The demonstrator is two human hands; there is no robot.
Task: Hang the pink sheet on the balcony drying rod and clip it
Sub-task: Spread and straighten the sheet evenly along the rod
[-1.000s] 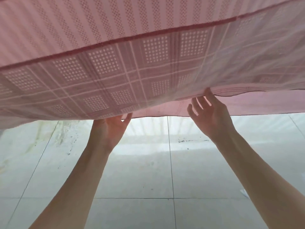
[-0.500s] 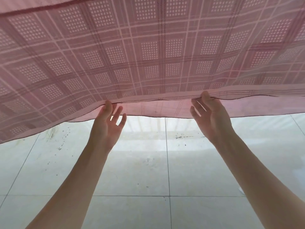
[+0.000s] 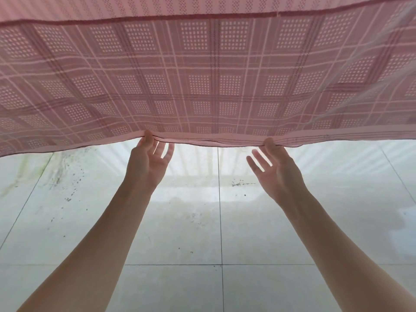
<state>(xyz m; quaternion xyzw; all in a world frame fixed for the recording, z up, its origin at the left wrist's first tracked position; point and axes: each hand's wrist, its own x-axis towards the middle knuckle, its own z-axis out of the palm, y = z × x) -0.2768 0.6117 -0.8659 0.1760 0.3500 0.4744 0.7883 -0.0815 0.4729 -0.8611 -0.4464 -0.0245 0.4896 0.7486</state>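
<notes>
The pink checked sheet [image 3: 202, 82] spreads overhead across the whole upper half of the head view, with a dark seam running near the top. Its lower hem hangs in front of me. My left hand [image 3: 147, 164] pinches that hem between thumb and forefinger, the other fingers spread below. My right hand [image 3: 278, 171] pinches the hem the same way further right, fingers fanned out. Both arms reach up and forward. The drying rod and any clips are hidden by the cloth.
Below the sheet lies a pale tiled floor [image 3: 180, 233] with dark grout lines and scattered dirt specks and stains [image 3: 65, 176] at the left. Faint shadows of railing bars fall on the tiles beyond my hands.
The hem has been pulled straighter and lifted slightly. My hands went from pushing under the cloth with open palms to pinching its edge, and the seam is back in view at the top.
</notes>
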